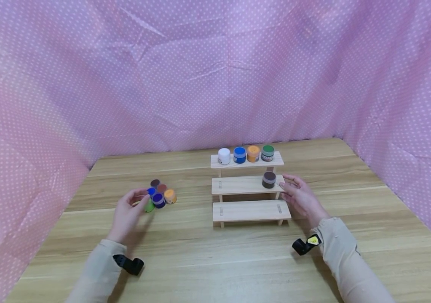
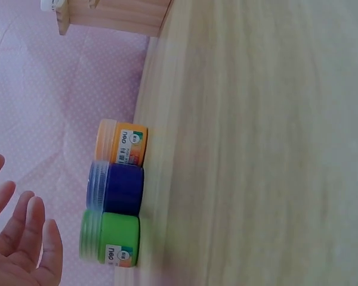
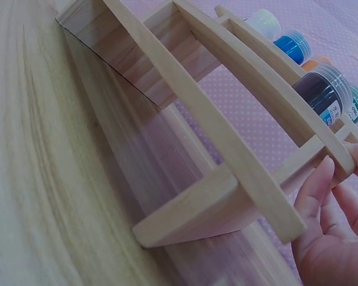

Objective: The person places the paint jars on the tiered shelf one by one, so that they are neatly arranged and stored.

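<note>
My left hand (image 1: 129, 210) hovers at the near left side of a cluster of small paint jars. Its fingers are loosely bent and apart, and the left wrist view shows nothing between them. Closest to it are a light green paint jar (image 2: 116, 238), a dark purple paint jar (image 2: 122, 187) and an orange paint jar (image 2: 131, 145). Blue, brown and dark lids show behind these in the head view. At the right end of a three-tier wooden display rack (image 1: 247, 186), my right hand (image 1: 301, 198) pinches the middle step's end. A dark brown paint jar (image 1: 269, 179) stands on that step, beside the fingers.
On the rack's top step stand a white jar (image 1: 224, 156), a blue jar (image 1: 239, 155), an orange jar (image 1: 253, 153) and a green jar (image 1: 267, 152). The lowest step (image 1: 251, 210) is nearest me. A pink dotted cloth (image 1: 215, 84) hangs around the wooden table (image 1: 207, 261).
</note>
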{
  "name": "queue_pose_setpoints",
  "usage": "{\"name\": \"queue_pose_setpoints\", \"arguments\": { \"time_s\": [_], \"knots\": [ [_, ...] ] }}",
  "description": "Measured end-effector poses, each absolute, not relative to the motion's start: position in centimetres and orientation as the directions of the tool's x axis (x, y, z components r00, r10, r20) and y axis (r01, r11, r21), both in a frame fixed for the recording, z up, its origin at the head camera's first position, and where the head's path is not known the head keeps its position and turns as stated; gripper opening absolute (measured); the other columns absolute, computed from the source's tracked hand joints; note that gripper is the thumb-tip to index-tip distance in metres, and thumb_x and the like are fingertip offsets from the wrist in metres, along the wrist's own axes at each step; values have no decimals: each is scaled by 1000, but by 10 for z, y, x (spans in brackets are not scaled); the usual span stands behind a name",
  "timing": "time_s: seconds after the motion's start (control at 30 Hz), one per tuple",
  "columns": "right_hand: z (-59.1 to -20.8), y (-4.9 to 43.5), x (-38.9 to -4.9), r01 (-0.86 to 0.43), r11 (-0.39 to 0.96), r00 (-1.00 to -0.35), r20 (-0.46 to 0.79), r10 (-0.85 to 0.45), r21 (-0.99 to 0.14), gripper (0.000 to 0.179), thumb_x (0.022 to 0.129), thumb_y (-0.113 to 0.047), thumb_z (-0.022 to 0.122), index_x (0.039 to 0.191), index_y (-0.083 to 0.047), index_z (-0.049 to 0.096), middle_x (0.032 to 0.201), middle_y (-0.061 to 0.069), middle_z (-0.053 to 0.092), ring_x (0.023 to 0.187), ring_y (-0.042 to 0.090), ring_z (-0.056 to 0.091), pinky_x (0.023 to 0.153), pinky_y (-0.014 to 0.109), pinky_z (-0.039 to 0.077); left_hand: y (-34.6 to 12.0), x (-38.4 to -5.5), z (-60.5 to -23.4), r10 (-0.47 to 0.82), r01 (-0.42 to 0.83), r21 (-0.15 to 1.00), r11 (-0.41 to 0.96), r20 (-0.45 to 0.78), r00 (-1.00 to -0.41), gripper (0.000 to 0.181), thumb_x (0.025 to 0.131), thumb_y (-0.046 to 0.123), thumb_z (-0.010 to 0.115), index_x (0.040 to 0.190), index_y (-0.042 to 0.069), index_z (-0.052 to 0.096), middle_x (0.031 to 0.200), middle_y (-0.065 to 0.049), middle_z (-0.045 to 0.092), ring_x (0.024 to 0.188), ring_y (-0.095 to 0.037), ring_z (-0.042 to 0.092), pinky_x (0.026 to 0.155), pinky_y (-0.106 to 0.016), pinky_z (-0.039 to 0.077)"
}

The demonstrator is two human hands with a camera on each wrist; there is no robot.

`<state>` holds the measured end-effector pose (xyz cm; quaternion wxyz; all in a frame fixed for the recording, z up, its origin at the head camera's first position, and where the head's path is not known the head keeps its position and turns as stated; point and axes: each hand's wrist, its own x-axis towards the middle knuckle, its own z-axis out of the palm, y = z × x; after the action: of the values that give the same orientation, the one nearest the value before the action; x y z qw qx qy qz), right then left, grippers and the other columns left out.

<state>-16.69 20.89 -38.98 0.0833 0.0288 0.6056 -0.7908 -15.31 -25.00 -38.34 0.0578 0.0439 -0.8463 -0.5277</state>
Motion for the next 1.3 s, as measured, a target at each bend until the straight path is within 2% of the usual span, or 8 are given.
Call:
{"name": "queue_pose_setpoints", "arguments": {
  "time_s": [0.13,0.23,0.3,0.4,0.53,0.77,1.1,1.3],
  "knots": [
    [-391,209,-167,173,-249,-983,-154,-94,-953,53,93,-12,55,138,-4,29,87,-14,62,76,-2,56,69,12,50,-251,-155,-385,-133,-14,895,446,51,-990,43,94,29,54,127,3,51,124,-14,55,94,7,49,82,-7,41],
    [-391,209,-167,179,-248,-983,-160,-92,-952,53,93,-12,55,139,-4,28,87,-14,62,75,-2,56,69,12,50,-252,-156,-385,-135,-21,887,462,46,-990,43,94,29,54,128,3,49,124,-14,54,99,0,49,84,-9,41],
    [-391,208,-167,181,-246,-982,-164,-88,-952,53,93,-12,55,138,-4,28,86,-14,61,75,-2,56,69,12,50,-253,-157,-385,-137,-28,879,477,43,-990,45,94,30,54,130,3,48,126,-14,53,108,-8,49,91,-15,42],
    [-391,209,-168,185,-246,-982,-166,-93,-952,52,93,-11,54,138,-5,30,86,-13,61,75,-2,56,69,12,50,-254,-159,-384,-138,-31,881,473,39,-990,49,94,27,55,134,2,42,133,-18,48,121,-23,45,103,-31,41],
    [-390,210,-168,183,-241,-982,-164,-99,-953,44,93,-12,54,133,-9,35,88,-13,61,77,-2,56,71,12,50,-255,-161,-382,-128,-34,882,470,30,-991,57,93,24,56,140,1,33,139,-23,40,130,-35,39,109,-45,34],
    [-388,209,-167,175,-247,-983,-154,-104,-953,26,94,-11,53,116,-20,43,88,-13,60,77,-1,56,71,13,50,-260,-165,-382,-109,-61,865,498,-7,-994,62,92,24,58,142,3,28,143,-24,34,134,-38,33,110,-47,33],
    [-389,209,-168,184,-245,-981,-165,-100,-952,26,94,-12,53,117,-20,43,90,-12,60,77,-1,55,71,13,50,-266,-169,-388,-59,-131,860,493,-117,-991,68,91,27,59,145,6,24,147,-23,30,136,-40,28,111,-53,27],
    [-389,210,-167,185,-237,-981,-167,-97,-954,28,94,-12,53,119,-19,42,89,-13,60,78,-1,55,72,13,50,-268,-173,-395,-26,-158,850,503,-168,-985,70,89,29,62,144,7,26,145,-22,33,133,-40,32,110,-54,27]
  ]
}}
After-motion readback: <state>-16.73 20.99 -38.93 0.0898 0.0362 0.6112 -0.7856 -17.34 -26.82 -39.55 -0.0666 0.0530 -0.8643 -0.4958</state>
